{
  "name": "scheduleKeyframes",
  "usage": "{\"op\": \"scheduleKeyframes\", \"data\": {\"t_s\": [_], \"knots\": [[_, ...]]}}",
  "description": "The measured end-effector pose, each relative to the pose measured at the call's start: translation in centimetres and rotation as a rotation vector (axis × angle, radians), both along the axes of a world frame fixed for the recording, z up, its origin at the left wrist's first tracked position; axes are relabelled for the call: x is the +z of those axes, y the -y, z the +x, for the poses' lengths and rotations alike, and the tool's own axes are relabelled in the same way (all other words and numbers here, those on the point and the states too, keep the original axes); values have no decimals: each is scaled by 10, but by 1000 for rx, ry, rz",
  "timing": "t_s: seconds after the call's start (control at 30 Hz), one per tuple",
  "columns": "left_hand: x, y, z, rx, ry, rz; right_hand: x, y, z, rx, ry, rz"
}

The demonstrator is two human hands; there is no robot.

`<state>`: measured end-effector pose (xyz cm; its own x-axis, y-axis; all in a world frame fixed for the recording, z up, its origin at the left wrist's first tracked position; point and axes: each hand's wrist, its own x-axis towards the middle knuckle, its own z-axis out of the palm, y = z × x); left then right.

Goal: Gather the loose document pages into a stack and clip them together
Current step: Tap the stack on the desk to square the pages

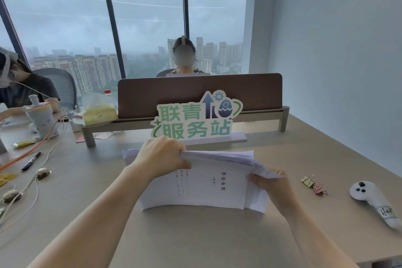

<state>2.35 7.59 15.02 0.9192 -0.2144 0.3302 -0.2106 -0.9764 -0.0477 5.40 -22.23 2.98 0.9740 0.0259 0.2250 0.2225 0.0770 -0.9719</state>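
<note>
We see a pale beige table (195, 235) with a stack of white pages (202, 191) resting on its middle, their far edges lifted. To the right lie two binder clips, one yellow (308, 181) and one pink (319, 189), touching each other, and farther right a white controller (374, 202). On the left we find a black pen (31, 161), pale cables (32, 183) and an orange cable (32, 150), while a green-lettered sign (195, 119) stands beyond the pages before a brown divider (195, 91).
</note>
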Motion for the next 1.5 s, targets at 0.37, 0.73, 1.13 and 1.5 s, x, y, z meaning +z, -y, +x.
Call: {"op": "scheduleKeyframes", "data": {"t_s": [0.37,0.73,1.13,1.5], "knots": [[-39,-105,-11,100,43,-925,8,-4,-9,6,-19,47],[-83,-86,-13,24,-161,-1526,6,-4,-8,21,-8,25],[-81,-60,-12,9,-47,-1700,18,-48,-7,-10,103,-108],[-63,-45,-13,7,182,-1758,45,-76,-15,-332,249,-43]]}}
